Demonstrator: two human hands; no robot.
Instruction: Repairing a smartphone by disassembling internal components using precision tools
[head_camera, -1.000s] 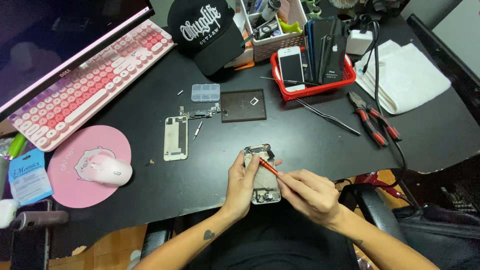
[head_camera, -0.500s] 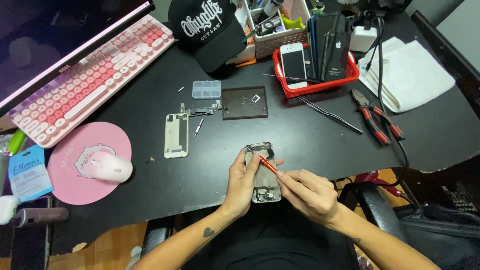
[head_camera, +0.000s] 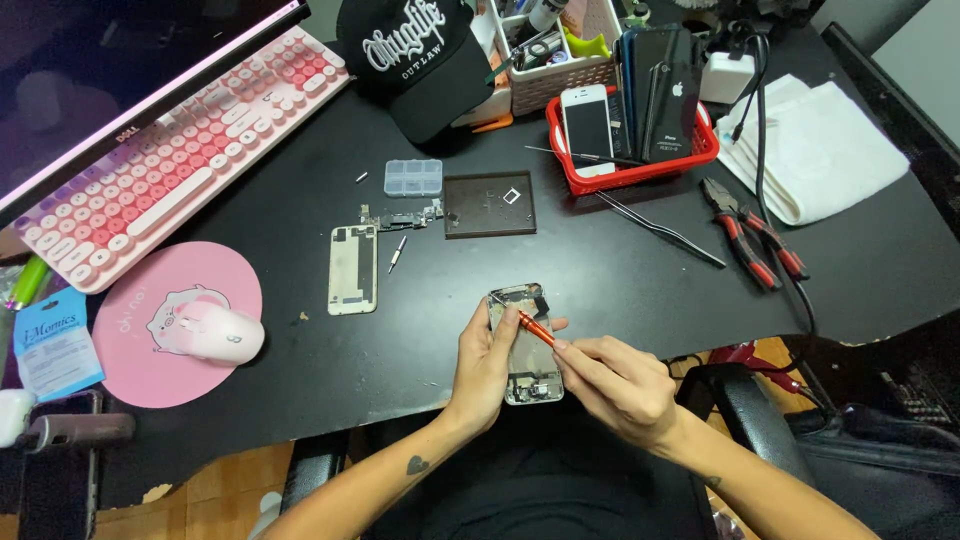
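Observation:
An opened phone body (head_camera: 527, 352) with its insides showing lies at the near edge of the black desk (head_camera: 600, 270). My left hand (head_camera: 484, 366) grips its left side. My right hand (head_camera: 615, 386) holds a small orange-handled screwdriver (head_camera: 536, 329), whose tip points down into the upper left part of the phone. A detached phone back panel (head_camera: 353, 268) lies to the left, with small loose parts (head_camera: 403, 218) and a clear parts box (head_camera: 413, 177) beyond it.
A brown magnetic mat (head_camera: 489, 204), tweezers (head_camera: 660, 229) and red-handled pliers (head_camera: 752, 243) lie farther back. A red basket (head_camera: 632, 172) holds several phones. A pink keyboard (head_camera: 170, 152), pink mouse (head_camera: 225, 335) on a round pad, a black cap (head_camera: 420, 57) and a white cloth (head_camera: 820, 150) surround them.
Both hands stay on the phone; the screwdriver has shifted only slightly. The view has drifted a little.

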